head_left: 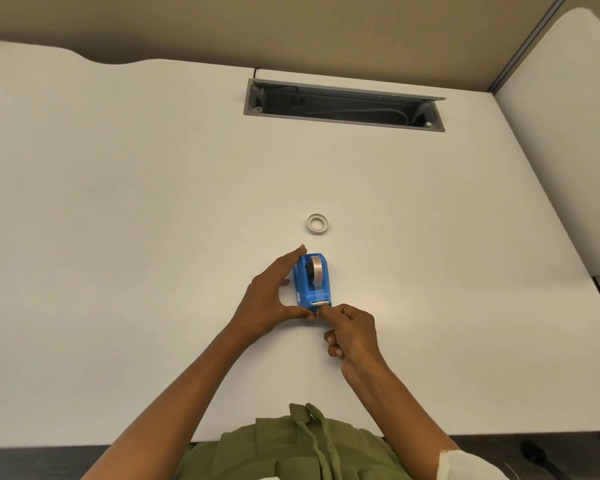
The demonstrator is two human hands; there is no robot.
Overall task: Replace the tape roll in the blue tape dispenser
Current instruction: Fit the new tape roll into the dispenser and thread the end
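Desk [118,202] stretches white, with a grey cable trough [344,121] well apart. Blue tape dispenser [303,287] sits near the front middle, left hand [267,299] clamping it end to end; slackening could let it skid. Right hand [354,334] pinches the tape end [321,303] at the cutter, where teeth may nick fingertips. Loose tape ring [316,224] lies just beyond, out of the way.

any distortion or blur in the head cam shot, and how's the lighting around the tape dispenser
Head view: wide-angle bending curves the desk edges toward the corners; light is soft and even, only faint shadows beside the left hand and right hand; the blue tape dispenser is sharp, with a slight sheen on its tape; the open cable tray is dark inside.
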